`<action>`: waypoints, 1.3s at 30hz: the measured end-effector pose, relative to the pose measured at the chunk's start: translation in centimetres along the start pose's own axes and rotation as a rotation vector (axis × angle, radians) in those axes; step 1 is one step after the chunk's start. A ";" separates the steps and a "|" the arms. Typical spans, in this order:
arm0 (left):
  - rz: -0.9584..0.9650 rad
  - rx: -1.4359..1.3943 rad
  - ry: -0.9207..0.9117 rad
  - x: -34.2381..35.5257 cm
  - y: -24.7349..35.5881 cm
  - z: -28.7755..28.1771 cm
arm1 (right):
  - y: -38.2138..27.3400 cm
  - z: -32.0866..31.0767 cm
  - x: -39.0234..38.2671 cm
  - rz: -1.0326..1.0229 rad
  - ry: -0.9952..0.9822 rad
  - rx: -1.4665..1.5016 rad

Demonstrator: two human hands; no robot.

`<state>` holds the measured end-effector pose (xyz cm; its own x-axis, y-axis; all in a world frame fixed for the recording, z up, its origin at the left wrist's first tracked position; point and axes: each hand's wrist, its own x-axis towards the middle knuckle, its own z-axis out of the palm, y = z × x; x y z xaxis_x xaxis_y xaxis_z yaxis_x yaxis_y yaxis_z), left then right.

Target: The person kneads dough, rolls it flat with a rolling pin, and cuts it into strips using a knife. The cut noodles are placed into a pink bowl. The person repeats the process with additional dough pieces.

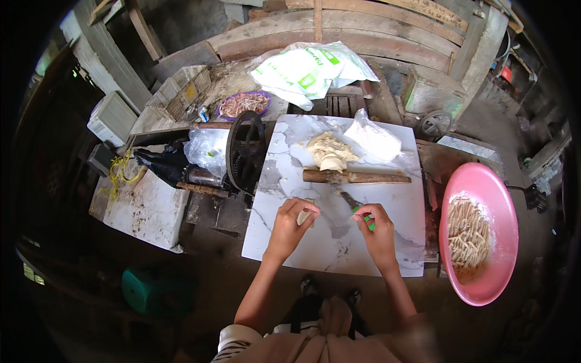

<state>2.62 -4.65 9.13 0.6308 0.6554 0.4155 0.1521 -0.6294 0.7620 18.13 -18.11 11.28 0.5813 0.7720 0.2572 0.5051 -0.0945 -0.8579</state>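
My left hand [292, 225] is above the near left of a marble-patterned board [278, 248], thumb and forefinger pinched at a small pale piece of dough [305, 213]. My right hand [376, 228] is closed in a pinch to the right. A knife [347, 198] with a green handle points away from its fingertips; the handle shows past and between the fingers, but whether they grip it I cannot tell. Beyond both hands a wooden rolling pin [363, 177] lies crosswise, touching or close to a lump of dough [330, 148]. A bag of white powder [374, 138] lies at the far right.
A pink basin [511, 224] of floured strips stands to the right. Left of the board is a machine with a dark handwheel [233, 145]. A purple bowl [266, 107] of reddish pieces and white-green sacks [302, 66] lie behind. A green stool [142, 290] stands lower left.
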 end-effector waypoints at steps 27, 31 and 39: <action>0.243 -0.235 -0.515 4.1 20.2 30.1 | 12.8 -29.5 -8.8 0.253 0.502 -0.382; 0.187 -0.184 -0.273 3.5 18.2 25.1 | 6.2 -26.0 -6.4 0.071 0.465 -0.225; -0.073 -0.063 0.057 -0.8 7.4 11.3 | 4.7 -6.6 -2.0 -0.144 -0.104 0.137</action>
<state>11.87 -14.58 8.79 0.5748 0.7224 0.3843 0.1468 -0.5530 0.8201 23.62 -24.24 9.65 0.4373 0.8326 0.3399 0.4827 0.1016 -0.8699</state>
